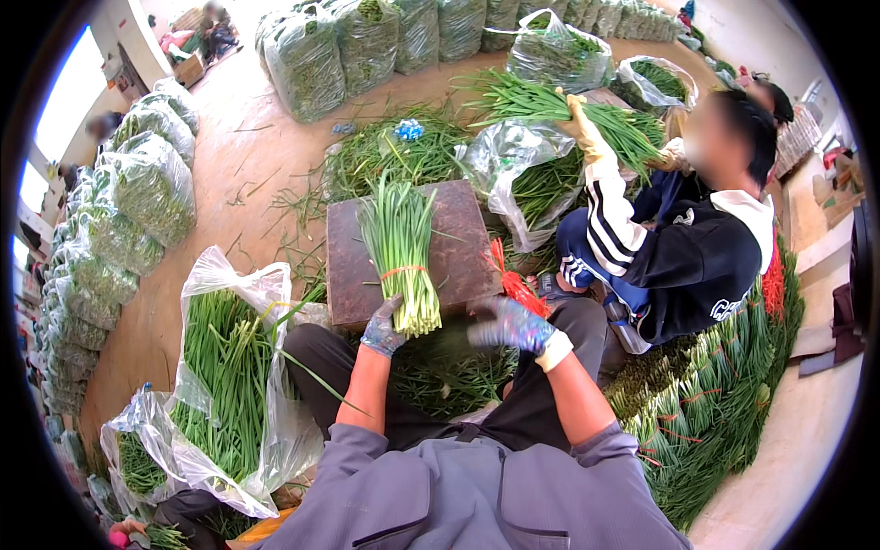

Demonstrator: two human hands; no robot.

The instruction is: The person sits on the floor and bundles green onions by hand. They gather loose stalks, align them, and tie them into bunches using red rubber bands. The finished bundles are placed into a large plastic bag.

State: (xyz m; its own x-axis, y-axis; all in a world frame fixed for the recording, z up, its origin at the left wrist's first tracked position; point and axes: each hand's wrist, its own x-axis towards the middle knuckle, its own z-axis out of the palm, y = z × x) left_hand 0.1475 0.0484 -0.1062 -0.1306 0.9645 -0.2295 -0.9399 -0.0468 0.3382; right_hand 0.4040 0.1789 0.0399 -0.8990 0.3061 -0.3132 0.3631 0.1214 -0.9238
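Observation:
A bundle of Chinese chives (399, 240), bound with a red tie near its pale cut ends, lies on a dark low block table (474, 240). My left hand (383, 331), in a patterned glove, grips the bundle's lower left side at the cut ends; its fingertips are partly hidden. To the right of the bundle and apart from it, my right hand (512, 328) is blurred, gloved, with fingers spread and nothing visible in it. A bunch of red ties (519, 285) hangs at the table's right edge, just above my right hand.
A co-worker (687, 227) sits at right, holding loose chives (550, 103). Tied bundles (708, 405) are stacked behind them. An open plastic bag of chives (223, 371) stands at my left. Loose leaves (392, 155) lie beyond the table. Filled bags (151, 185) line the floor.

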